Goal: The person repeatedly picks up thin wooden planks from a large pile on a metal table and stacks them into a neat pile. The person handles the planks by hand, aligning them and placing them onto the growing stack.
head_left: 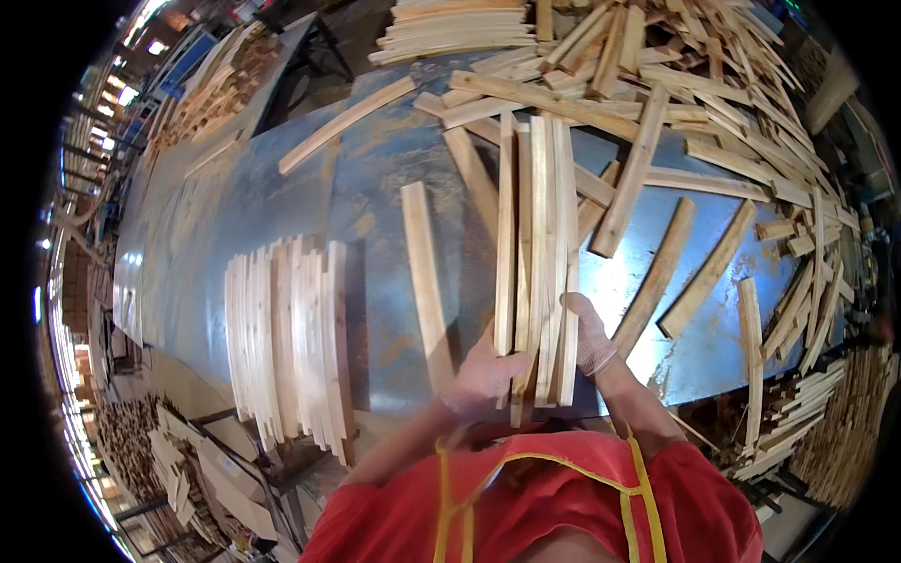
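Observation:
A narrow bundle of pale wooden slats [539, 235] lies lengthwise before me at the table's near edge, its ends uneven. My left hand [482, 372], in a light glove, is closed on the bundle's left side, thumb across the top near the close end. From the right, my gloved right hand [591, 340] presses against the slats, fingers partly hidden by the wood. To the left of the bundle lies a single slat [427, 281], apart from it. Further left, a neat row of slats [286, 342] sits side by side, its near ends over the edge.
A metal-topped table [375, 319] carries everything, dusted with sawdust. Loose slats are heaped in a pile [713, 94] at the far right. One slat [347, 124] lies slanted at the back left. Beyond the table stands a stack of boards [450, 28]. More lumber [840, 432] is stacked at lower right.

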### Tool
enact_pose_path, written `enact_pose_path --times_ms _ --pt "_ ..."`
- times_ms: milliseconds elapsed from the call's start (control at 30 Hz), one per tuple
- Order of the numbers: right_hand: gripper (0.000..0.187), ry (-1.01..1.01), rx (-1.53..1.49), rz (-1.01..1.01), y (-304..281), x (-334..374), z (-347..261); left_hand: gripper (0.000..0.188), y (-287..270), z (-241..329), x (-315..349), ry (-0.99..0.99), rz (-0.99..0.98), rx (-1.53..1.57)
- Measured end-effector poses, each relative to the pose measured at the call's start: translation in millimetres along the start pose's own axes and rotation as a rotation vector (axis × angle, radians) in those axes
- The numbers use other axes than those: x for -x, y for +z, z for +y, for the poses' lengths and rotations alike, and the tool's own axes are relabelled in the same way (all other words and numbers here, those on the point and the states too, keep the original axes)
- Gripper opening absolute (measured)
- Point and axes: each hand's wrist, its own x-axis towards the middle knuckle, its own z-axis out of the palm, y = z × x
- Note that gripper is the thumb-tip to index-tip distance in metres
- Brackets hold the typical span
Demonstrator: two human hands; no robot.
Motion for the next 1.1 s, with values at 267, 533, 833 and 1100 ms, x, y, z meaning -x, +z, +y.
enact_pose_path --times_ms 267,533,833,1100 --pt "0.089 0.065 0.145 0.017 93 -70 171 0.098 -118 8 120 0.286 0.360 0.120" --pt "0.072 0.448 1.724 0.124 156 -89 228 0.078 -210 -53 194 -0.298 0.635 -0.859" --pt "0.075 0.341 1.961 -0.299 143 -111 260 0.080 -186 -70 172 0.246 0.841 -1.175" --pt "0.073 -0.473 2.310 0.590 121 -126 -8 0.091 -88 -58 83 0.195 0.572 -1.134"
